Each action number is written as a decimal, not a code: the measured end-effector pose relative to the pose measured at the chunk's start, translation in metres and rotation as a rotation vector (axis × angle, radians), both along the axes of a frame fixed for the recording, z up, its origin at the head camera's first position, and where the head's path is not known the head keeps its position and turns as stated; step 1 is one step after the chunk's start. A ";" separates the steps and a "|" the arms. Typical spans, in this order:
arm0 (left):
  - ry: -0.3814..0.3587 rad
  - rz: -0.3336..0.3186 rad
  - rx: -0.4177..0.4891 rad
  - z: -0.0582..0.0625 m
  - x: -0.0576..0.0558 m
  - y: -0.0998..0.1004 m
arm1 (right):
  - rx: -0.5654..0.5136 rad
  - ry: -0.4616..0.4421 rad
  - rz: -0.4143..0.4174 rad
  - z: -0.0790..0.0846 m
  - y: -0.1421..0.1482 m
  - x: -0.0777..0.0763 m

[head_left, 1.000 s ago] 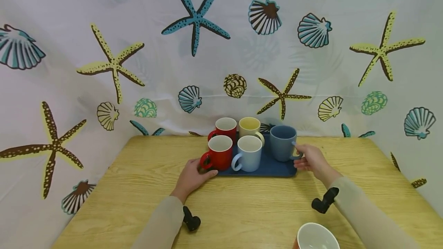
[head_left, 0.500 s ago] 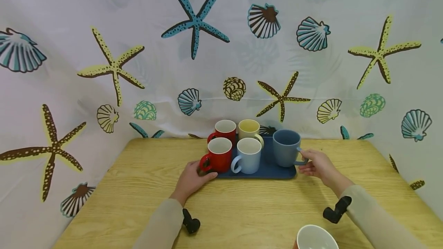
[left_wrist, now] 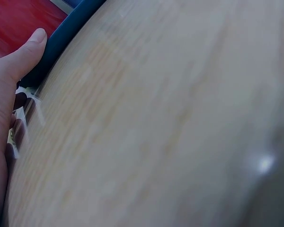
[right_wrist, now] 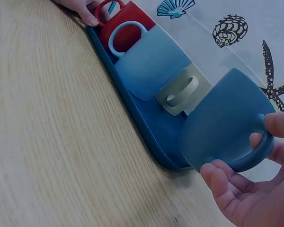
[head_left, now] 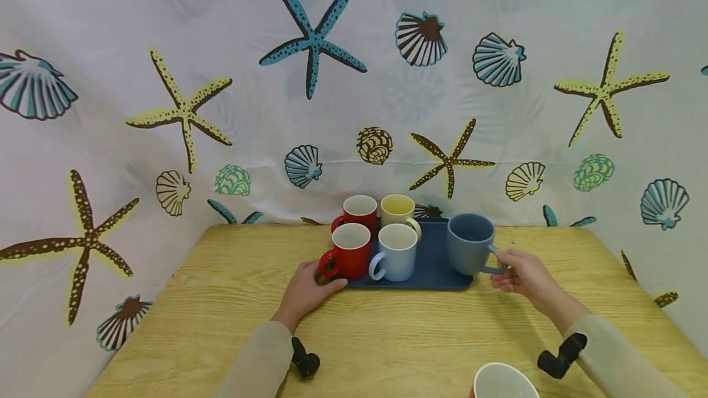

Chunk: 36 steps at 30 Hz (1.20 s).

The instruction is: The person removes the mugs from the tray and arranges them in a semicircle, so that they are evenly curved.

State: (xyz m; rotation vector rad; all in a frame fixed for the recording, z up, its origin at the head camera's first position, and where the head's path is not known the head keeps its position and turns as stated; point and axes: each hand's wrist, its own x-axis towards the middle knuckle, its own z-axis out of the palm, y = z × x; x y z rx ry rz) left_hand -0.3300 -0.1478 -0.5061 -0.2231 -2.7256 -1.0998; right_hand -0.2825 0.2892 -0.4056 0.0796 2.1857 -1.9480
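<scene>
Disappearing behind the handle of the front red mug, some fingertips of the left hand are hard to make out. Beyond that mug, farther from the left fingers, a second red mug is partly covered, as is a pale yellow mug behind a light blue mug between the two hands. Nearer the person than any fingers, a white-lined mug on the table is cut off by the lower border.

Since a second ago, the blue-grey mug has shifted rightward with the right hand, from well over the tray to its right end. Whether its base touches the tray, I cannot tell. The left hand has stayed at the tray's left corner.

The right thumb and fingers pinch the blue-grey mug's handle, with its upright body just left of them. The left hand grips the tray, thumb against the front rim and fingers around the side. Both forearms reach forward, well apart, in beige sleeves.
</scene>
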 end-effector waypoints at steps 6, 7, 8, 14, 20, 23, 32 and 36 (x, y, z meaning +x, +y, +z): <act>-0.005 0.002 -0.009 0.000 -0.001 0.001 | -0.006 0.000 0.005 -0.001 0.007 0.011; -0.007 0.004 -0.010 0.000 -0.001 0.001 | -0.009 0.004 0.007 -0.001 0.008 0.012; -0.007 0.006 -0.009 0.001 0.000 0.001 | -0.009 0.009 0.012 -0.001 0.008 0.013; -0.012 0.012 -0.010 0.003 0.001 0.001 | -0.040 0.035 0.068 -0.003 0.015 0.022; -0.016 0.009 -0.015 0.002 0.001 0.002 | -0.070 0.025 0.126 -0.006 0.025 0.029; -0.016 0.012 -0.011 0.001 0.001 0.001 | -0.079 0.009 0.153 -0.006 0.028 0.032; -0.018 0.016 -0.005 0.002 0.001 0.000 | -0.146 -0.020 0.266 -0.010 0.037 0.046; -0.016 0.011 0.001 0.000 0.000 0.000 | -0.186 -0.030 0.311 -0.016 0.041 0.053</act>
